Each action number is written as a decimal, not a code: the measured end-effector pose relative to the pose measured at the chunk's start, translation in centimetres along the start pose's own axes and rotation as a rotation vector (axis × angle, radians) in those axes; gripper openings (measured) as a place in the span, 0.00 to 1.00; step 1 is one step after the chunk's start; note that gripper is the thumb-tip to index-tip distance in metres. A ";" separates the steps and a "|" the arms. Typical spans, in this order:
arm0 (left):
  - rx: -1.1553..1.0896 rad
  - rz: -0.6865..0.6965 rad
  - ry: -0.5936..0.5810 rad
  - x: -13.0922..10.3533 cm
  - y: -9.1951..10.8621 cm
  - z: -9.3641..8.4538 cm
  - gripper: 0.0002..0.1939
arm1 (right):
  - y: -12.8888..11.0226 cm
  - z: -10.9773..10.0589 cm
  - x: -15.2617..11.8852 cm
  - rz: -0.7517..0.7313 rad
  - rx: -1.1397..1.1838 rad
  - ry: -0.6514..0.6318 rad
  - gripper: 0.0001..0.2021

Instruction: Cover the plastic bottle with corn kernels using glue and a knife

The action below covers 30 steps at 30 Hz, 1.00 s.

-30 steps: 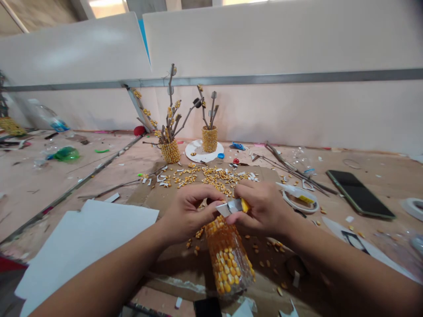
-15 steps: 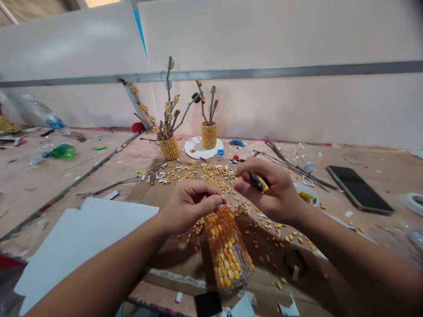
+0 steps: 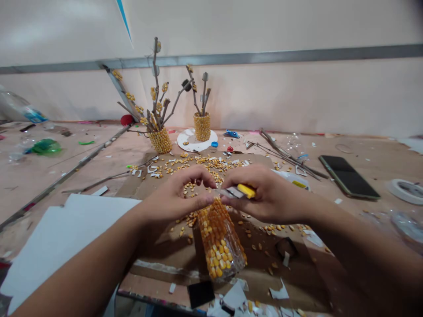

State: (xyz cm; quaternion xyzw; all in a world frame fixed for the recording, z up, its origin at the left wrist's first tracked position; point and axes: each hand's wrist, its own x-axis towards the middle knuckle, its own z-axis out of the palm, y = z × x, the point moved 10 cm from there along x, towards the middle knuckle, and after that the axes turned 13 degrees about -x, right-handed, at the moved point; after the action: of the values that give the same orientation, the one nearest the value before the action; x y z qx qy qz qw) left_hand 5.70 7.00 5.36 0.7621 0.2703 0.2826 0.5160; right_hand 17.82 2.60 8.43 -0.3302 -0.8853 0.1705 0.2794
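A clear plastic bottle (image 3: 222, 240), largely covered in rows of yellow corn kernels, stands tilted on the brown cardboard (image 3: 264, 281), with a strip of bare plastic along its right side. My left hand (image 3: 185, 193) is just above the bottle's far end, thumb and fingers apart. My right hand (image 3: 267, 193) grips a small silver-and-yellow tube (image 3: 236, 191). The tube's narrow pale tip points left, between my left thumb and fingertips. Whether a kernel rests on my left fingertips is too small to tell. Loose corn kernels (image 3: 214, 164) are scattered around and behind both hands.
Two kernel-covered pots, a left one (image 3: 161, 141) and a right one (image 3: 202, 127), hold twigs at the back. Dry sticks (image 3: 280, 152), a phone (image 3: 348, 176) and a tape roll (image 3: 407, 190) lie right. White sheets (image 3: 66, 246) lie left; a black square (image 3: 201, 294) lies near the front edge.
My right hand has moved left and turned, bringing the tube up to my left hand. My left fingers have come out of a pinch and spread. The camera view has shifted slightly.
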 end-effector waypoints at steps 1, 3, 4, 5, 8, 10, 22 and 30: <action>0.045 -0.023 -0.071 0.0 -0.2 0.1 0.19 | 0.2 0.5 -0.1 0.036 0.025 -0.086 0.06; 0.124 -0.137 -0.237 -0.1 -1.4 0.7 0.25 | 0.2 1.4 -0.6 0.081 0.047 -0.216 0.09; 0.143 -0.181 -0.291 -0.3 -2.0 0.8 0.28 | 0.2 1.7 -0.8 0.093 0.050 -0.261 0.08; 0.150 -0.218 -0.328 -0.4 -2.5 1.0 0.30 | 0.1 2.1 -0.9 0.105 0.046 -0.297 0.07; 0.128 -0.255 -0.338 -0.2 -3.3 1.2 0.32 | 0.0 3.4 -1.4 0.137 0.015 -0.409 0.08; 0.116 -0.268 -0.328 -0.1 -3.7 1.3 0.31 | -0.2 4.2 -1.5 0.156 0.016 -0.473 0.12; 0.122 -0.288 -0.376 -0.1 -4.4 1.6 0.23 | -0.5 5.1 -1.7 0.169 0.036 -0.468 0.04; 0.106 -0.264 -0.377 -0.1 -4.1 1.8 0.21 | -0.4 5.5 -1.6 0.194 0.024 -0.472 0.02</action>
State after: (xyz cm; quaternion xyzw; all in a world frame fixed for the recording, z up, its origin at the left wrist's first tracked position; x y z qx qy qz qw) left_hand 6.41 7.15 0.94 0.7854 0.2809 0.0507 0.5492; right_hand 15.33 0.56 3.67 -0.3612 -0.8882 0.2793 0.0514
